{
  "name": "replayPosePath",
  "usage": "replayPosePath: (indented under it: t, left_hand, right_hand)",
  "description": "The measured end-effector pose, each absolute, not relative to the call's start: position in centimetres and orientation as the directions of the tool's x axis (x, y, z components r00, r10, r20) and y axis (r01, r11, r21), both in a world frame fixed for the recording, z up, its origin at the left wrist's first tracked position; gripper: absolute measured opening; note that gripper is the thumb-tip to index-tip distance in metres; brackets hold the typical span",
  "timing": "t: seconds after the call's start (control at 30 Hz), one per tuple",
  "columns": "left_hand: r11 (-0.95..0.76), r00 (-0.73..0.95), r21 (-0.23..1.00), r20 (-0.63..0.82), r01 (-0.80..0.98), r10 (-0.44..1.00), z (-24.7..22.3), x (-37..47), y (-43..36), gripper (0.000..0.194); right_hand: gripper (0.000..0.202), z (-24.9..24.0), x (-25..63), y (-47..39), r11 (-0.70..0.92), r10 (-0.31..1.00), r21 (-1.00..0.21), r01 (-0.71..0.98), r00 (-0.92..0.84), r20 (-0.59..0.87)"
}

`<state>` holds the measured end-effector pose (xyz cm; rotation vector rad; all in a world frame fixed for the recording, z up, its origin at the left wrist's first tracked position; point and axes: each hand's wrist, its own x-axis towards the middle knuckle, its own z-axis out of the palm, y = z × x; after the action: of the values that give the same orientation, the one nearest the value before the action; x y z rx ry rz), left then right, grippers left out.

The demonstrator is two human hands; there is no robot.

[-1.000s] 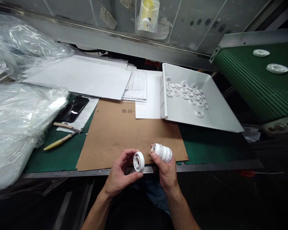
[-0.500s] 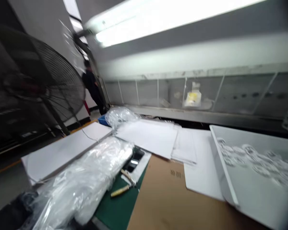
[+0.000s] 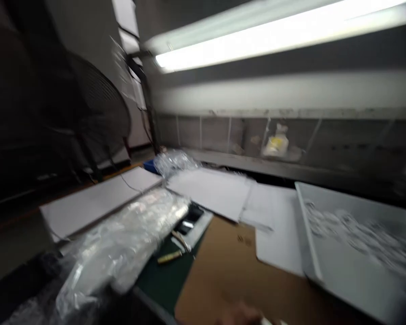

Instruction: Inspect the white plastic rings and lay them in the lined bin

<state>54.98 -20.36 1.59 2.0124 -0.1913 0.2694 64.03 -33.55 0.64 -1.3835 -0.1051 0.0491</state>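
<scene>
At the bottom edge, a blurred hand (image 3: 238, 314), apparently the left; white rings (image 3: 358, 239) lie in the tray (image 3: 352, 276) at right.
Its grip cannot be told, and the other hand is out of view. With the gaze aimed above the hands, a fumbled ring could drop off the worktop (image 3: 165, 280) unseen.

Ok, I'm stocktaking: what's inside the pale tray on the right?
White ring-shaped parts lie in the pale tray, too blurred to count. Whatever lies directly beneath them is covered; the tray's right side leaves the frame.
</scene>
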Motion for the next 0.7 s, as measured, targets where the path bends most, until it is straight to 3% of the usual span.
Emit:
replayPosePath:
  t: [0.1, 0.17, 0.27, 0.37, 0.7]
  left_hand:
    - [-0.428, 0.942, 0.854, 0.335, -0.296, 0.018, -0.4, 52.8, -24.6, 0.056]
    - [-0.461, 0.919, 0.815, 0.395, -0.351, -0.001, -0.2, 52.3, -25.7, 0.053]
    - [-0.429, 0.905, 0.807, 0.420, -0.407, -0.069, 0.7, 52.8, -25.9, 0.056]
    - [-0.383, 0.907, 0.824, 0.406, -0.417, -0.114, 1.5, 53.1, -25.7, 0.058]
    - [-0.361, 0.922, 0.849, 0.368, -0.386, -0.121, 1.7, 53.4, -25.3, 0.056]
  right_hand:
    - [0.061, -1.2, 58.4, -40.8, 0.148, 0.060, -0.976, -0.157, 0.987, -0.149]
    - [0.051, -1.2, 56.4, -42.9, 0.262, 0.141, -0.922, -0.284, 0.957, -0.255]
    - [0.044, -1.2, 56.0, -43.3, 0.440, 0.202, -0.831, -0.340, 0.939, -0.277]
    - [0.041, -1.0, 56.5, -42.8, 0.518, 0.255, -0.760, -0.392, 0.919, -0.301]
    - [0.041, 0.1, 56.9, -42.6, 0.533, 0.349, -0.668, -0.519, 0.854, -0.385]
